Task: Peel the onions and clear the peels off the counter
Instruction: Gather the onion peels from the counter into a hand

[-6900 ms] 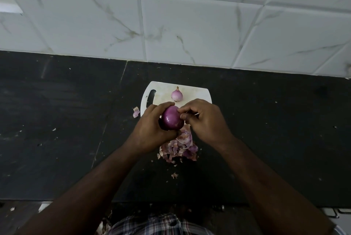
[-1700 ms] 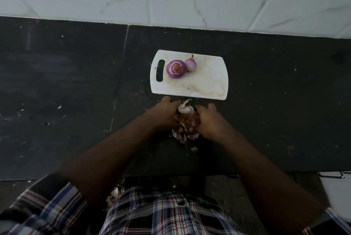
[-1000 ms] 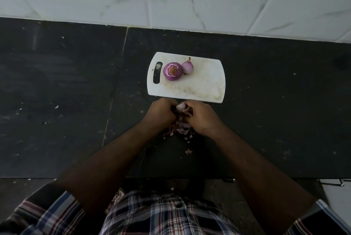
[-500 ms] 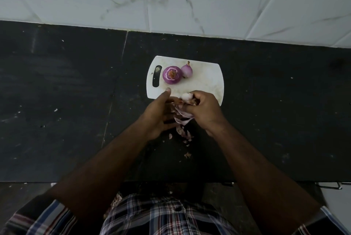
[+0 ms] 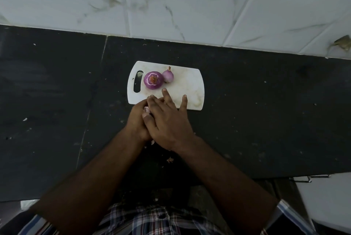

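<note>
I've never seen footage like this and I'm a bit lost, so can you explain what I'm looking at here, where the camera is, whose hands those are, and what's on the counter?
There is no machine here. One wide-angle camera sits on a person's head and looks forward and down, so the two arms coming in from the bottom are the wearer's own. The surface is a dark counter under a tiled wall. On it lies a white cutting board with two onions side by side: a larger purple onion that looks peeled and a smaller onion that keeps its stem tip. The left hand is cupped around a bundle of onion peels, of which only a pale bit shows. The right hand lies over it with straight fingers reaching onto the board's near edge. A few peel scraps are on the counter near the wrists.
</note>
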### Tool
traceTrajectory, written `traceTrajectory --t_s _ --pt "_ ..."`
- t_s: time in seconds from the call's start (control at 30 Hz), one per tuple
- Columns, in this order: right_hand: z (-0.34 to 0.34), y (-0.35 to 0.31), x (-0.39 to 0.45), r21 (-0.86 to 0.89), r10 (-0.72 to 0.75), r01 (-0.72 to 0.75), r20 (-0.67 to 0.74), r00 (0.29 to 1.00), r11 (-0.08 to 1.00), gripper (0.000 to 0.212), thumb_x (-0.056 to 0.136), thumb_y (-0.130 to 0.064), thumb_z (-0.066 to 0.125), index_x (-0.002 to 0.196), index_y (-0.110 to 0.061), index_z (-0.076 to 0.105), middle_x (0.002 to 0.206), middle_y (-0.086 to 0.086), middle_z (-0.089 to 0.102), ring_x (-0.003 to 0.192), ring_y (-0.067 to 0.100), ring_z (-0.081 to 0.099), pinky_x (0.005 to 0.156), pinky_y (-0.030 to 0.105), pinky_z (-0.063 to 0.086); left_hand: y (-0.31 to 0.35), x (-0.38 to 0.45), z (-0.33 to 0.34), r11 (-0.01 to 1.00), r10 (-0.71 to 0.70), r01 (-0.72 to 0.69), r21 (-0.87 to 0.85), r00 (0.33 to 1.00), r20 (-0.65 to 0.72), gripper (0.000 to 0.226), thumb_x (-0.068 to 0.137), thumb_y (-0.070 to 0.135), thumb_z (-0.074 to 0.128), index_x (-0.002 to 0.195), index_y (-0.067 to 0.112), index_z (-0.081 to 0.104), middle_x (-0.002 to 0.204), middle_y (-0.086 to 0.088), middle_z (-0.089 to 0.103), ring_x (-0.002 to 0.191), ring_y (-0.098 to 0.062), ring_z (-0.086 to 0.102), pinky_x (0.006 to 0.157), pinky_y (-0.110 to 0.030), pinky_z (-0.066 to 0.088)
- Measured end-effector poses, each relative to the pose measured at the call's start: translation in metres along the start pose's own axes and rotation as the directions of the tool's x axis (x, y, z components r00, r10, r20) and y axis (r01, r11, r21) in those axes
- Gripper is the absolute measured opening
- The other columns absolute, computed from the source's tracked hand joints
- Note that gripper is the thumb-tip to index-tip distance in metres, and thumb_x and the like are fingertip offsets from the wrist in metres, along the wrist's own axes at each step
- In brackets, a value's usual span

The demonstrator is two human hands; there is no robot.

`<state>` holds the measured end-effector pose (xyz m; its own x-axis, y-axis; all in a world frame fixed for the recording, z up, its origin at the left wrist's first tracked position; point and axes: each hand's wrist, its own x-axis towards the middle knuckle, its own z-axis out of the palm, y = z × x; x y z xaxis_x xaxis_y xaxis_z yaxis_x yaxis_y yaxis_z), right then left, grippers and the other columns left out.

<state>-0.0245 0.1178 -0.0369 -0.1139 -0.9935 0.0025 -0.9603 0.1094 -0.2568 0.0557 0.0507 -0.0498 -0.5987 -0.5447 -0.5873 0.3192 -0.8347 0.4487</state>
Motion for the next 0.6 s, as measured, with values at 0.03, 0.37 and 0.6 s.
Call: traceTrajectory --t_s 0.03,0.37,0.6 --pt "0.0 0.001 0.0 -0.044 0.004 -0.004 -0.003 1.0 0.999 0.062 0.099 -0.048 0.017 0.151 -0.017 0.034 0.161 -0.002 0.03 0.154 0.019 0.001 0.114 0.069 -0.004 0.0 0.001 0.001 1.0 -0.018 0.018 -0.002 1.0 0.011 0.035 0.106 0.026 0.036 0.108 0.005 0.065 0.099 -0.009 0.068 0.096 -0.021 0.068 0.088 -0.036 0.057" --pt "0.001 0.05 -0.022 0.234 0.044 -0.057 0.061 0.997 0.971 0.088 0.091 -0.074 0.03 0.158 -0.025 0.001 0.167 -0.004 -0.007 0.151 0.014 -0.017 0.123 0.052 -0.001 0.025 -0.002 -0.017 0.981 -0.035 -0.02 -0.193 0.961 -0.275 0.029 0.1 0.019 0.045 0.072 0.014 0.055 0.058 -0.001 0.059 0.049 -0.014 0.058 0.055 -0.023 0.052" --pt "0.044 0.091 -0.058 -0.194 -0.105 0.177 0.333 0.937 0.965 0.122 0.068 -0.099 0.025 0.157 -0.023 -0.008 0.164 0.001 -0.022 0.148 0.023 -0.028 0.119 0.061 -0.003 0.028 -0.003 -0.04 0.984 -0.054 -0.005 -0.18 0.945 -0.322 0.022 0.096 0.019 0.048 0.081 0.01 0.061 0.066 -0.006 0.064 0.067 -0.017 0.061 0.058 -0.026 0.056"
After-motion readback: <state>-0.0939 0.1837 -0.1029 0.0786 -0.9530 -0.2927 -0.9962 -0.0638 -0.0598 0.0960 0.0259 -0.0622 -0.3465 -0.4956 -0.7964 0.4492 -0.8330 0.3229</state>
